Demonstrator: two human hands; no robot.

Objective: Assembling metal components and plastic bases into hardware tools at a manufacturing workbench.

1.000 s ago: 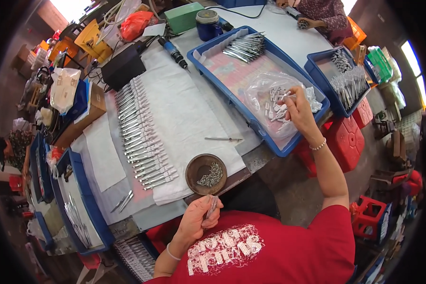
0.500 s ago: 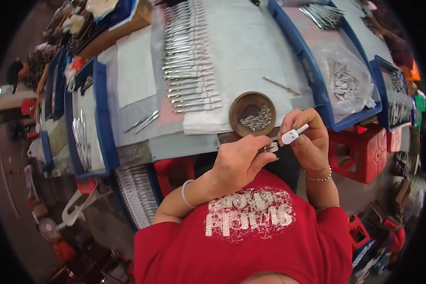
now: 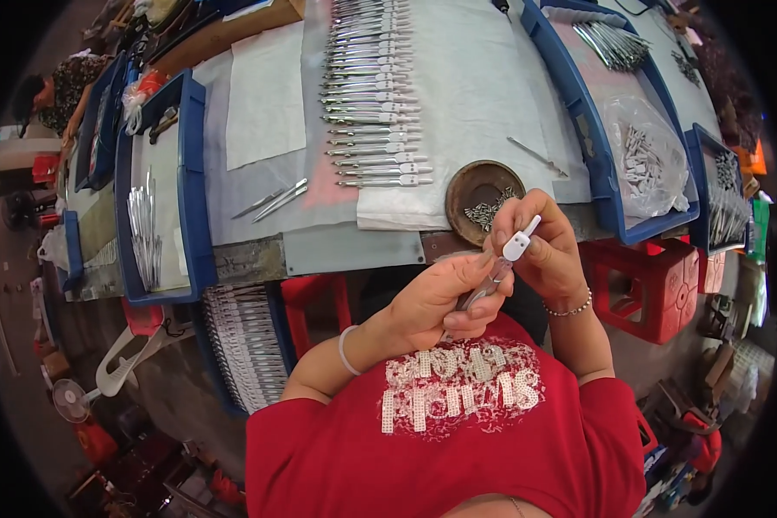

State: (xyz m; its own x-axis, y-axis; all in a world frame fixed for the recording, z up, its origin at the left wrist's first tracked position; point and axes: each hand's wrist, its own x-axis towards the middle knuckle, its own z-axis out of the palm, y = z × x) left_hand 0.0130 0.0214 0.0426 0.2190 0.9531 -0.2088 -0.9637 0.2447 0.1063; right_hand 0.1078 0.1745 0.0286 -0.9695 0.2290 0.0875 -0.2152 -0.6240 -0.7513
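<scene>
Head view: my left hand (image 3: 436, 298) has its fingers closed around a slender, shiny metal piece (image 3: 495, 274), which slants up and to the right out of the grip; my fingers hide its full length. My right hand (image 3: 554, 250), just beside it, pinches a small white part (image 3: 516, 245) between thumb and fingers, flat body near the metal tip, narrow stem pointing up and away; whether the two touch cannot be told. The white part looks like light, stiff plastic, best taken by the edges of its flat body, sparing the thinner stem. The metal piece seems rigid, somewhat heavier and slippery along its polished sides, so a wrap around its middle should suit. Just beyond my hands stands a round brown bowl (image 3: 459, 200) of tiny metal bits (image 3: 482, 214); farther right, a blue tray (image 3: 590, 138) holds a clear bag (image 3: 665, 204).
</scene>
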